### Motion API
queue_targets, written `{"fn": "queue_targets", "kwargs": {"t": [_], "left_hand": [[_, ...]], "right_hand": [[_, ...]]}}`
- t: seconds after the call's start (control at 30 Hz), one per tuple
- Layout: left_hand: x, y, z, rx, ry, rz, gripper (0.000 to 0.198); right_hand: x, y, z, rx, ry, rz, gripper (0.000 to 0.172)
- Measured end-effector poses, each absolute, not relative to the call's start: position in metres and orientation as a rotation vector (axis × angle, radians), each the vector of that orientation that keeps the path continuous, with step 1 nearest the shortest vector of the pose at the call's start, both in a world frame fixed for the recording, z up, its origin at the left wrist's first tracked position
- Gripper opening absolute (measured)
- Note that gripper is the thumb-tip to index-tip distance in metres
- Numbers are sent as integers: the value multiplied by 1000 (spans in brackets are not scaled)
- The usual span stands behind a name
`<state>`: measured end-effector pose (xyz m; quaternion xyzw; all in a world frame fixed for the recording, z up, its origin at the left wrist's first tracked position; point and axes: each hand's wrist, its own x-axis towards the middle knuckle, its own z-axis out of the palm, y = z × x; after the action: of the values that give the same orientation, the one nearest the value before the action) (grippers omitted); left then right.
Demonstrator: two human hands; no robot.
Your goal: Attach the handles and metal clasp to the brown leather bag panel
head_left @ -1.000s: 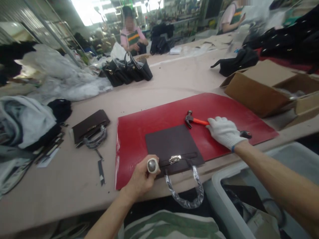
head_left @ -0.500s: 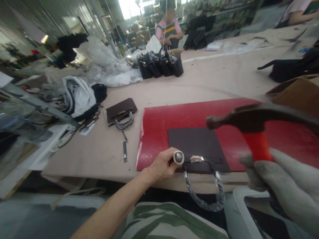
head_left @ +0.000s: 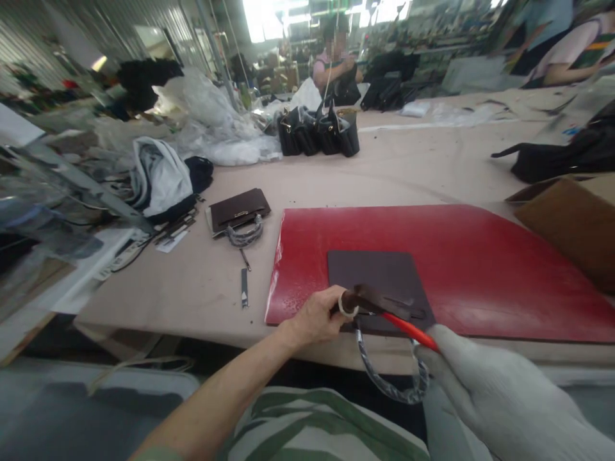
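My bare left hand (head_left: 314, 318) is wrapped around an upright punch (head_left: 356, 313), seen end-on with a pale rim. It stands over a dark brown leather bag panel (head_left: 372, 269). In my gloved right hand (head_left: 485, 378) is a claw hammer (head_left: 408, 328) with a red handle; its head appears to be on the punch's top. The hammer hides most of the panel's strap and metal clasp. A plastic-wrapped bag handle (head_left: 391, 392) hangs from the panel over the table edge. The punch's lower end is hidden.
Under the panel lies a red board (head_left: 480, 269). To the left are a small brown bag piece (head_left: 240, 211) and a flat blade (head_left: 245, 288). Black bags (head_left: 319, 131) stand farther back, near a seated person (head_left: 331, 70). A cardboard box (head_left: 571, 224) is at right.
My right hand has swung the hammer down and left, from raised at the right to the top of the punch. My left hand keeps its grip. The view has shifted slightly.
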<state>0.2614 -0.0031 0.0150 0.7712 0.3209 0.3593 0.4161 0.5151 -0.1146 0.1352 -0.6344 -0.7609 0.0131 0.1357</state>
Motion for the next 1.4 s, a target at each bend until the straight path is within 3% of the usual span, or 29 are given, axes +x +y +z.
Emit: {"fn": "queue_targets", "kwargs": {"t": [0.23,0.53,0.67,0.9,1.0,1.1,1.4], "left_hand": [[262,-4,13,1938,790,924,15],[259,-7,15,2000,846,842,9],[259,-7,18,2026,864,829,10],[255,-18,8,2176,759,841,22],[254,-24,0,2174,755,901,26],[253,-22,-2,1888,1044,991,19],[265,-20,17,1422,1038,969,26]], "right_hand": [[533,-101,127,-1953,-2076,153,31],[616,-54,61,-2610,-1619,-21,35],[604,-62,47,-2449,-1609,-165,44],[524,-110,28,-2268,-907,653,32],[504,-113,20,-1969,-433,766,40],[499,-106,14,-1794,-175,803,42],[488,-108,5,-1352,-68,1051,43]]}}
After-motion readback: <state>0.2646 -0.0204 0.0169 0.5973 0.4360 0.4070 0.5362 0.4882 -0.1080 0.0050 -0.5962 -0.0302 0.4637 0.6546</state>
